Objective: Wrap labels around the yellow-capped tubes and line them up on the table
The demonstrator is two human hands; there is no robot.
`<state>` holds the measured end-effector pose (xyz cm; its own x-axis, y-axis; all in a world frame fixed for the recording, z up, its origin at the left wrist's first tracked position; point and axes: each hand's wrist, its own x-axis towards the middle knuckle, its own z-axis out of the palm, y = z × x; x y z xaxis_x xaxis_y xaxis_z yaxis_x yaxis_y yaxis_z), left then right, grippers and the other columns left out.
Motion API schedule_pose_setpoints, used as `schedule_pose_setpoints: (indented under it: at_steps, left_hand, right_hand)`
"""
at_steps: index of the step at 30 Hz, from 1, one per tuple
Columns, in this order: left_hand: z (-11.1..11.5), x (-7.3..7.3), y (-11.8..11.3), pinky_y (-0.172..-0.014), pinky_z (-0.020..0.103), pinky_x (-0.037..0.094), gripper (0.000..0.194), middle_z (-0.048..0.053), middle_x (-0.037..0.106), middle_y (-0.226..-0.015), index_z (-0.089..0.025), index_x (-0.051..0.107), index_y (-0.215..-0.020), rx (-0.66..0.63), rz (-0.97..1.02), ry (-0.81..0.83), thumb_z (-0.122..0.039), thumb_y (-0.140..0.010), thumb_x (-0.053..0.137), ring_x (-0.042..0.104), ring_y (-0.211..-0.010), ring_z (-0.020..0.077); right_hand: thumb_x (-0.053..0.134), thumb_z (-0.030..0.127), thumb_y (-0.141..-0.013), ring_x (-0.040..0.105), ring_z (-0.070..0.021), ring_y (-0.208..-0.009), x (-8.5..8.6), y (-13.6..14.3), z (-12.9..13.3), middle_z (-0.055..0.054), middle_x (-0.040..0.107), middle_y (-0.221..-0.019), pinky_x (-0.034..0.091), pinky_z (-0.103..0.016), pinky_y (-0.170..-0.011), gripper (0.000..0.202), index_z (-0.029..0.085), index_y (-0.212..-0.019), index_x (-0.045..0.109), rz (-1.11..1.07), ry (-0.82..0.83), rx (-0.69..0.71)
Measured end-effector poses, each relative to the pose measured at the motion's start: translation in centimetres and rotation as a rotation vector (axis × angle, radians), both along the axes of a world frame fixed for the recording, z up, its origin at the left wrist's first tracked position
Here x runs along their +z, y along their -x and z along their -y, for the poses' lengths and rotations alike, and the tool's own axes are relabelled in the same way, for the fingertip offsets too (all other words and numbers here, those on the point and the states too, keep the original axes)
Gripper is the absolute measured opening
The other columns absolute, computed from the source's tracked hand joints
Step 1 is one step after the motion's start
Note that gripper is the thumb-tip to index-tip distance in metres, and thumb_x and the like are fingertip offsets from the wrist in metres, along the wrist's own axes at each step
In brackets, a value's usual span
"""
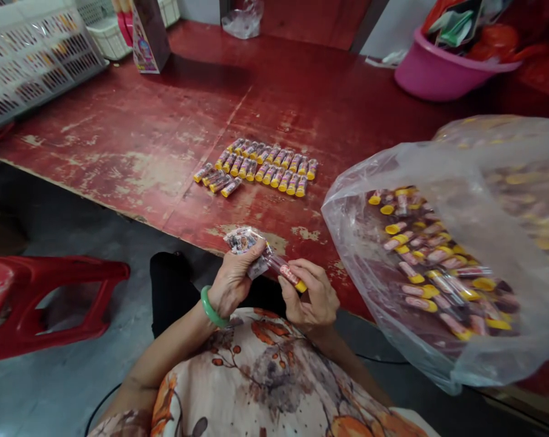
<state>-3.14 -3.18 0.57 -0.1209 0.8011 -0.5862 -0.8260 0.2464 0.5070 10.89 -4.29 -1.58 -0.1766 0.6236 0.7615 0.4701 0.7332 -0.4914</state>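
While the left hand (238, 276) grips printed wrappers (243, 240) and the right hand (313, 297) pinches a yellow-capped tube (291, 275), both left of the plastic bag (465, 364), sleeving that tube seems underway, and the next move likely calls for a straight, gentle push.

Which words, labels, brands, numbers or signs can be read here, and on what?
None can be read with certainty.
Printed wrappers in the left hand: too small and blurred.
Tube in the right hand: markings too small.
Rowed tubes on the table: labels too small.
Upright box behind: print too blurred.
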Motion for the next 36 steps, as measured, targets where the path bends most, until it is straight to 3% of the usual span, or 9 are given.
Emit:
schedule_pose_setpoints:
  at_steps: [8,14,18,20,23,26,29,32,36]
  left_hand:
    - [0.7,-0.3,0.2,-0.057,0.026,0.054,0.037,0.0,0.064,-0.066,-0.012,0.064,-0.075,-0.01,-0.111,-0.033,-0.026,-0.052,0.089,0.061,-0.058,0.0121]
    - [1.0,-0.2,0.1,-0.056,0.024,0.052,0.035,0.0,0.064,-0.066,-0.011,0.064,-0.075,-0.059,-0.16,-0.081,-0.027,-0.054,0.088,0.059,-0.057,0.011]
    - [1.1,-0.9,0.0,-0.061,0.023,0.051,0.033,0.0,0.065,-0.07,-0.012,0.065,-0.078,-0.088,-0.108,-0.116,-0.025,-0.057,0.087,0.06,-0.06,0.0102]
    - [1.1,-1.3,0.1,-0.064,0.023,0.052,0.033,0.0,0.065,-0.073,-0.012,0.065,-0.082,-0.112,-0.058,-0.108,-0.025,-0.059,0.086,0.06,-0.063,0.0105]
    - [1.0,-1.7,0.6,-0.063,0.023,0.052,0.035,0.002,0.065,-0.077,-0.012,0.065,-0.086,-0.129,0.01,-0.076,-0.03,-0.063,0.084,0.061,-0.064,0.0111]
    - [1.0,-1.6,0.9,-0.063,0.024,0.053,0.037,0.003,0.066,-0.079,-0.012,0.064,-0.087,-0.135,0.031,-0.075,-0.032,-0.064,0.084,0.063,-0.066,0.012]
    - [1.1,-1.1,0.6,-0.063,0.025,0.054,0.039,0.002,0.067,-0.078,-0.013,0.064,-0.085,-0.138,0.017,-0.066,-0.032,-0.059,0.086,0.063,-0.065,0.0124]
    - [1.4,-0.4,0.0,-0.059,0.023,0.054,0.041,0.002,0.067,-0.076,-0.012,0.065,-0.084,-0.175,0.015,-0.069,-0.031,-0.055,0.088,0.062,-0.064,0.0124]
    - [1.7,0.2,-0.4,-0.059,0.023,0.054,0.043,0.002,0.067,-0.076,-0.012,0.067,-0.084,-0.188,-0.001,-0.085,-0.031,-0.052,0.089,0.061,-0.063,0.0114]
  right_hand:
    - [0.071,0.009,-0.078,0.07,-0.0206,-0.088,0.6,0.5,0.3,-0.008,0.069,-0.093,0.057,-0.026,-0.068,0.035,0.018,-0.11,0.058,0.289,-0.21,-0.089]
    - [0.066,0.012,-0.082,0.068,-0.0196,-0.084,0.4,0.7,0.3,-0.009,0.067,-0.092,0.058,-0.03,-0.069,0.026,0.017,-0.107,0.057,0.083,-0.007,-0.068]
    - [0.068,0.011,-0.081,0.068,-0.02,-0.091,-0.2,0.9,0.2,-0.008,0.067,-0.097,0.057,-0.027,-0.07,0.034,0.02,-0.112,0.057,0.159,-0.074,-0.076]
    - [0.066,0.014,-0.082,0.066,-0.0215,-0.095,0.0,0.7,-0.1,-0.009,0.065,-0.1,0.057,-0.031,-0.074,0.034,0.02,-0.114,0.057,0.128,-0.007,-0.009]
    - [0.061,0.02,-0.085,0.064,-0.0235,-0.098,0.9,-0.1,-0.8,-0.013,0.062,-0.108,0.056,-0.038,-0.082,0.035,0.018,-0.119,0.055,0.067,0.221,0.253]
    - [0.056,0.019,-0.087,0.065,-0.018,-0.084,1.5,-0.9,-1.4,-0.013,0.06,-0.115,0.057,-0.037,-0.078,0.036,0.018,-0.123,0.054,0.024,0.34,0.378]
    - [0.056,0.014,-0.086,0.062,-0.0136,-0.073,1.3,-0.9,-1.5,-0.011,0.061,-0.112,0.057,-0.032,-0.07,0.035,0.02,-0.12,0.057,-0.022,0.257,0.253]
    - [0.057,0.01,-0.084,0.065,-0.0173,-0.082,0.9,-0.1,-1.4,-0.011,0.063,-0.108,0.058,-0.032,-0.07,0.035,0.02,-0.117,0.059,-0.022,0.145,0.13]
    - [0.057,0.006,-0.083,0.066,-0.0189,-0.089,0.9,0.8,-1.4,-0.008,0.066,-0.101,0.058,-0.033,-0.075,0.033,0.022,-0.112,0.063,-0.031,0.072,0.1]
